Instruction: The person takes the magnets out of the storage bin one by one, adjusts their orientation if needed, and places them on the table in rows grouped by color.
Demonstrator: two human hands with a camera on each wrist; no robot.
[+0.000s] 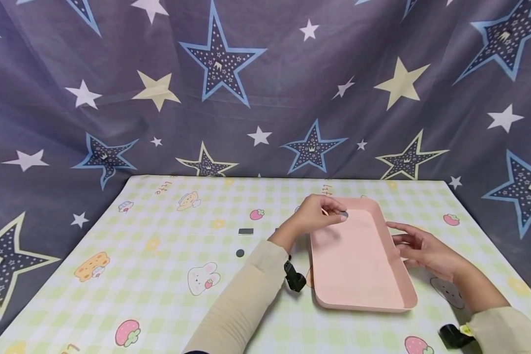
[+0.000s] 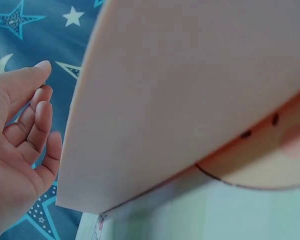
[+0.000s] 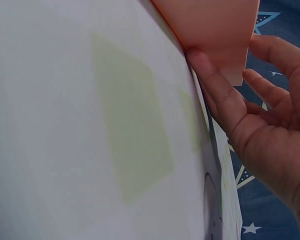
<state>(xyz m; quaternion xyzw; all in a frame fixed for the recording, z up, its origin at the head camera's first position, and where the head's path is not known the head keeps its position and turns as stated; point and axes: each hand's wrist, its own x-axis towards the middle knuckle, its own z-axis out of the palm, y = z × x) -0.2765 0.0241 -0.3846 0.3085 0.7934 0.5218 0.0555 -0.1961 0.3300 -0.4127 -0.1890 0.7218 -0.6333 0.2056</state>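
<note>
A shallow pink tray (image 1: 360, 255) lies on the tablecloth. My left hand (image 1: 320, 215) is over its far left corner and pinches a small dark round disc (image 1: 344, 214) between thumb and fingers. The left wrist view has that hand (image 2: 25, 137) beside the tray's outer wall (image 2: 165, 100); the disc is hidden there. On the tray's right side, my right hand (image 1: 429, 251) touches the outer wall with loosely extended fingers. In the right wrist view, fingertips of the right hand (image 3: 272, 117) meet the tray wall (image 3: 215, 32).
Left of the tray lie a small dark rectangular piece (image 1: 246, 231) and another dark disc (image 1: 240, 253). Part of a dark piece shows beside the left wrist, mostly hidden. A star-patterned curtain (image 1: 265, 98) hangs behind the checked tablecloth (image 1: 168, 305).
</note>
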